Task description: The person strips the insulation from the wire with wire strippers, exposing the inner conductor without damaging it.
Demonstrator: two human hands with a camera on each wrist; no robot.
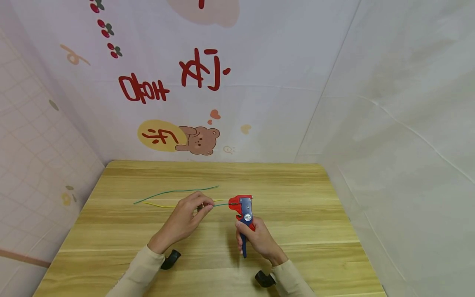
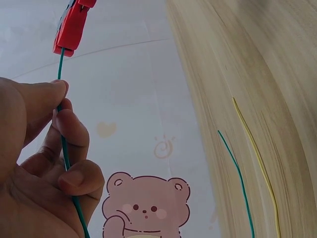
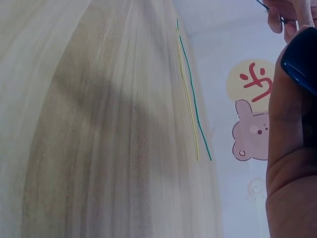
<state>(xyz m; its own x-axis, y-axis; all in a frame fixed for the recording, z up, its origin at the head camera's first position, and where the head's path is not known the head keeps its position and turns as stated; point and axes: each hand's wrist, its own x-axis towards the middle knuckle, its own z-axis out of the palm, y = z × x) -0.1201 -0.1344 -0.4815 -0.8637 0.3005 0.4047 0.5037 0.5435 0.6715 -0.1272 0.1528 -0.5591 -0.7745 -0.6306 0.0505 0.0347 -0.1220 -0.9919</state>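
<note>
Between thumb and fingertips, my left hand (image 1: pixel 182 216) pinches a green wire (image 2: pixel 61 67). The wire's far end runs into the red jaws of a wire stripper (image 1: pixel 246 209), and its other end trails down across the left palm. My right hand (image 1: pixel 260 240) grips the stripper by its blue and red handles, holding it upright over the table. In the right wrist view only a dark blue handle end (image 3: pixel 303 59) shows against that hand. The wire's tip is hidden inside the jaws.
A second green wire (image 1: pixel 174 191) and a yellow wire (image 1: pixel 159 205) lie on the wooden table (image 1: pixel 297 247) behind the left hand. A printed white cloth (image 1: pixel 267 103) hangs along the back edge. Black wrist mounts (image 1: pixel 171 260) sit at both cuffs.
</note>
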